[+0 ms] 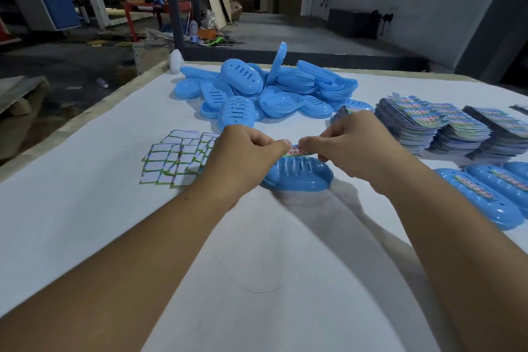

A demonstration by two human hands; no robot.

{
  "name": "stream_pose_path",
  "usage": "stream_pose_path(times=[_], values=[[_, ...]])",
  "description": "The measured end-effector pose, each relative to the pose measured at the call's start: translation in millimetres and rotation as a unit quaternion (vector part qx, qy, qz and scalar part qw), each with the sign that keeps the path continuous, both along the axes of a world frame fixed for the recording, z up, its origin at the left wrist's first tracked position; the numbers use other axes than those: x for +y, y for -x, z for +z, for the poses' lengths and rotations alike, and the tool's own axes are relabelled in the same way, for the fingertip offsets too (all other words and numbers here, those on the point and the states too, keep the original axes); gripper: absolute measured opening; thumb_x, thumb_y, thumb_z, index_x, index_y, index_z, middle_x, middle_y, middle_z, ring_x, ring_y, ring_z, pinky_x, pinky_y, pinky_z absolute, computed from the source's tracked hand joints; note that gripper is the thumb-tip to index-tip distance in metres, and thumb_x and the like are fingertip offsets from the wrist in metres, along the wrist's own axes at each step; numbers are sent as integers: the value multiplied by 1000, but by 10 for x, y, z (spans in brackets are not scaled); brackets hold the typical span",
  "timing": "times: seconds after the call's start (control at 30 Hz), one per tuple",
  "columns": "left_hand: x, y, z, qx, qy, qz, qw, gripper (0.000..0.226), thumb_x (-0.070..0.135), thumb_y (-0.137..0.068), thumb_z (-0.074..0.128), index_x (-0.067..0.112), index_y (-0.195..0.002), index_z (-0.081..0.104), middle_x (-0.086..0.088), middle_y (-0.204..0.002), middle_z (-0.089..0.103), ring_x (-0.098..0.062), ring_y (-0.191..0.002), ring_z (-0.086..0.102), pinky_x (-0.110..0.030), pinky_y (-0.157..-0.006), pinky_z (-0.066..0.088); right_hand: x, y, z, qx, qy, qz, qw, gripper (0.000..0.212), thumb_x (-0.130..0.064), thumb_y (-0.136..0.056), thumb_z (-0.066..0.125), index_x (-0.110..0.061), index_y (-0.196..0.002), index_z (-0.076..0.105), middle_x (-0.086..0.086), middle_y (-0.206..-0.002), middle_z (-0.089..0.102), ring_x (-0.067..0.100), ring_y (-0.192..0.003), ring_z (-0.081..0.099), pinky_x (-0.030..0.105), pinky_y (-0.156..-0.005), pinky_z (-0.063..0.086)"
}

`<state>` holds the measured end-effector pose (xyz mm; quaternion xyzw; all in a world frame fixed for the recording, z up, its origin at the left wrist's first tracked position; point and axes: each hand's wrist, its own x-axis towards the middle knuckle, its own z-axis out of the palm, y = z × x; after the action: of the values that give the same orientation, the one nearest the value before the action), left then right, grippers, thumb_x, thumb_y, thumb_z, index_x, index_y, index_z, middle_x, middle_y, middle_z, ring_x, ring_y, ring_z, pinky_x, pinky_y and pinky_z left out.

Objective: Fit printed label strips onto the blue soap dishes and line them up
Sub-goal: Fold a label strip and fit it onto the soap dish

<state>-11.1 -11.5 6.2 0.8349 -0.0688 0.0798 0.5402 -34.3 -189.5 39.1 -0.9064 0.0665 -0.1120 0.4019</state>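
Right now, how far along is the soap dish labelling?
Done: labelled dishes lined up at right. In hand: left hand and right hand pinch a label strip over one blue soap dish. Left: the pile of unlabelled dishes and stacks of strips.

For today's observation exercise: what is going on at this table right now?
A person is labelling blue soap dishes. The left hand and right hand each pinch an end of one printed label strip, held over a slotted soap dish on the white table. Unlabelled dishes are heaped behind, label stacks sit right, and finished dishes line up at the right edge.
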Motion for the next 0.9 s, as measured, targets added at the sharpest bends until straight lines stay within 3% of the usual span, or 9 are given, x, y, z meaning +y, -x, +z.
stream_pose_path(times=[0.1,0.23,0.47,0.67,0.9], values=[[-42,-16,-18,13,-26,9,1000,20,52,-64,75,31,-67,75,10,-57,69,-15,-60,68,-42,-70,61,-24,-8,-25,32,45,0,998,41,-44,-73,80,-6,-60,70,-4,-39,45,9,-30,31,17,-30,25],[-66,-32,-9,22,-78,21,996,13,47,-62,71,35,-66,73,10,-55,68,-14,-60,68,-39,-68,60,-30,-26,-63,68,58,1,996,45,-44,-70,78,0,-70,68,0,-43,47,14,-32,35,16,-34,27],[-59,-40,-16,11,-116,25,993,20,42,-65,71,22,-67,74,1,-58,69,-11,-50,57,-35,-61,56,-24,-76,-102,67,59,7,996,37,-41,-71,78,-4,-71,73,-1,-46,54,13,-33,47,25,-46,44],[-54,-36,-35,1,-134,28,991,19,46,-64,70,28,-64,73,12,-56,68,-7,-56,65,-28,-60,53,-7,-84,-106,71,76,8,995,33,-41,-73,77,-8,-69,75,1,-43,59,11,-31,50,15,-35,37],[-69,-36,-45,-21,-167,44,985,22,49,-64,72,27,-62,72,21,-55,65,-2,-59,63,-24,-59,49,29,-73,-120,64,84,11,994,34,-39,-71,78,-5,-72,75,14,-63,71,22,-43,64,30,-55,54]])
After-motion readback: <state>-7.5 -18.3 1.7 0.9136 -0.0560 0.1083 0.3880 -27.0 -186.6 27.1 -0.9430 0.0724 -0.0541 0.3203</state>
